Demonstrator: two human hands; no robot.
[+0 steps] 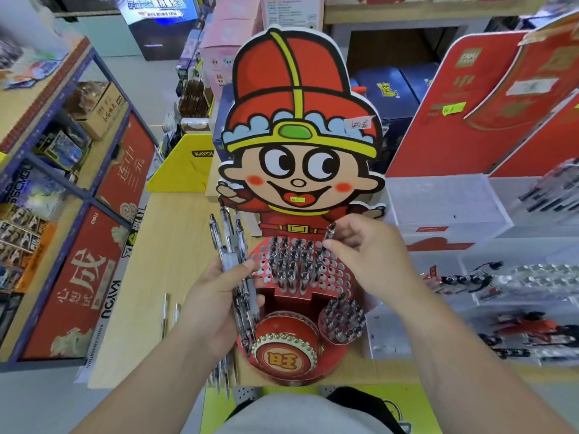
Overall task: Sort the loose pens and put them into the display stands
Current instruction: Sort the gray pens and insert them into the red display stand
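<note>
Your left hand (pixel 216 299) is closest in, wrapped around a bunch of clear pens (pixel 233 245) that fan out past your fingers, just left of the red display stand (pixel 340 272). Your right hand (pixel 360 255) is pinching a single pen (pixel 331 230) between thumb and fingertips, right over the back right corner of the stand's holed top. A block of standing pens (pixel 291 264) already fills the middle holes, while the holes around the edges are open. Up front the stand has a red drum (pixel 289 355), and just right of it a small round cup (pixel 344 321) packed with more pens. Big cartoon backboard (pixel 300 136) rises behind it all. Two loose pens (pixel 165 317) lie on the wooden worktop (pixel 175 245) left of your wrist.
</note>
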